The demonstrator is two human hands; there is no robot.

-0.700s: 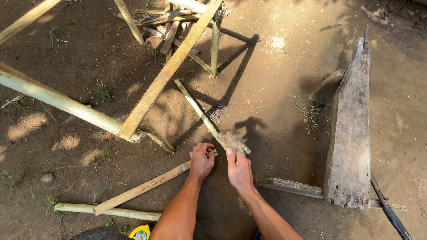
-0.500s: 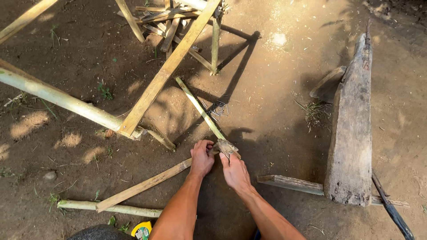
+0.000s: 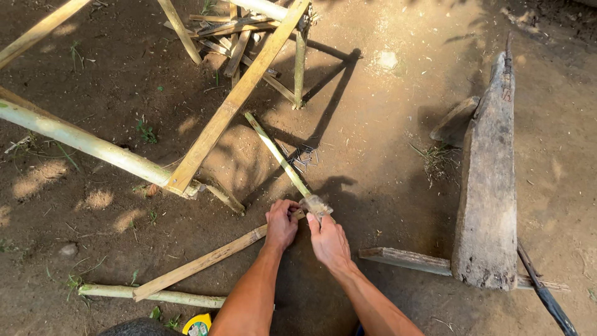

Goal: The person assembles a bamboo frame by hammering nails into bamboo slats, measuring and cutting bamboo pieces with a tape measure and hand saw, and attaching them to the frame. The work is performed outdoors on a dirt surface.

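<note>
Here both hands meet low in the middle of the view, over bare dirt ground (image 3: 385,112). The left hand (image 3: 281,224) is curled shut around the near end of a flat bamboo slat (image 3: 199,264), which runs away from it down and to its left along the ground. The right hand (image 3: 328,239) lies just beside the left, nearly touching it, its fingers closed over a small pale block (image 3: 316,204) at its fingertips; whether that block is a tool head or a scrap of wood cannot be told. From that block a thin green bamboo stick (image 3: 277,155) slants up and away from the hands.

Room for moving is tightest ahead and to the left of the left hand: a thick green bamboo pole (image 3: 87,143) and a long split bamboo beam (image 3: 236,99) cross there, their joined ends lying near the left hand's far side. Beyond them a bundle of bamboo strips (image 3: 242,37) is well apart. Below the left forearm a second green pole (image 3: 149,295) lies along the ground, touching the slat's far end.

To the right of the right hand the ground is open until a weathered wooden plank (image 3: 488,186) standing on edge, with a short board (image 3: 404,258) reaching from its foot toward the right wrist. A dark rod (image 3: 547,298) lies past the plank's near end.

A small scatter of nails (image 3: 303,157) lies loose on the ground ahead of the hands, beside the thin stick.
</note>
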